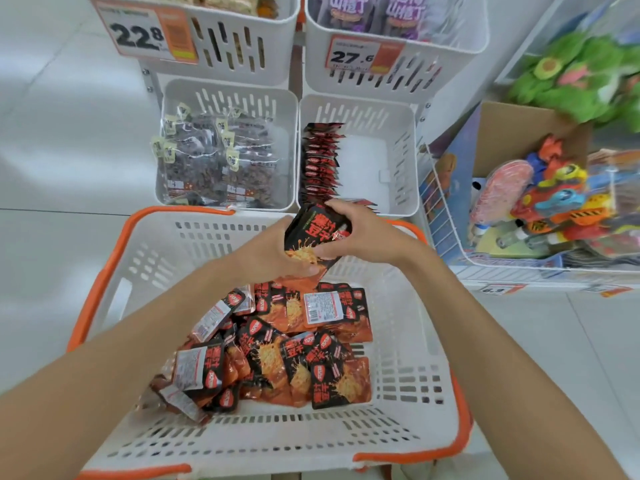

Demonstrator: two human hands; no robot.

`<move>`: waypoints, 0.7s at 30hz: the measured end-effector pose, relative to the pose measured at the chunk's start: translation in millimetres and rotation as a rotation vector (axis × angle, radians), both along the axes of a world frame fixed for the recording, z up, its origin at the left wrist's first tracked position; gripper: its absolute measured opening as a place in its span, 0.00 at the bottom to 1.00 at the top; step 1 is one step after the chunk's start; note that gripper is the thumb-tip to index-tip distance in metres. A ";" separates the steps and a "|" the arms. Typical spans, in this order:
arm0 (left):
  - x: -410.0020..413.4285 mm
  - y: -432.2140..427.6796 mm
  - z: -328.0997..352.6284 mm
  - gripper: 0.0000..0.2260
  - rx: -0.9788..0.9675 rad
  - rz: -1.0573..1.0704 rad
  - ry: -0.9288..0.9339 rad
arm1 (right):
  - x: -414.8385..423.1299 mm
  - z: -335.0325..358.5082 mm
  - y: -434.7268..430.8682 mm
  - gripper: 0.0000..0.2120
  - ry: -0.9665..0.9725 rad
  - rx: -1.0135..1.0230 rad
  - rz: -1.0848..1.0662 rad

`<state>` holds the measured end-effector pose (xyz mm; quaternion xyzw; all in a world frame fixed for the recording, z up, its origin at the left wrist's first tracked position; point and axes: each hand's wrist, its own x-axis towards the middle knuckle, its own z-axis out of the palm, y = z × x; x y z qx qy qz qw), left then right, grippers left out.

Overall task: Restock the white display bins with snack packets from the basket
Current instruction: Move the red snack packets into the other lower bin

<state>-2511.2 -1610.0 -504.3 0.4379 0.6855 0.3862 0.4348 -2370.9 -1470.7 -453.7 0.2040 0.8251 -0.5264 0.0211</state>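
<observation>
Clamped glossy black-and-red foil snack packets [317, 230] between left hand [273, 252] and right hand [360, 230]; seemed light, slick, best squeezed edgewise.

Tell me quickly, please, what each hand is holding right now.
Left hand: grips a bunch of snack packets from the side and below.
Right hand: grips the same bunch from above.
</observation>
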 end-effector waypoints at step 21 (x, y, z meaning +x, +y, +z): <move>-67.3 126.2 -56.2 0.52 -0.084 0.028 0.342 | -38.9 -137.2 194.1 0.23 -0.172 0.291 -0.084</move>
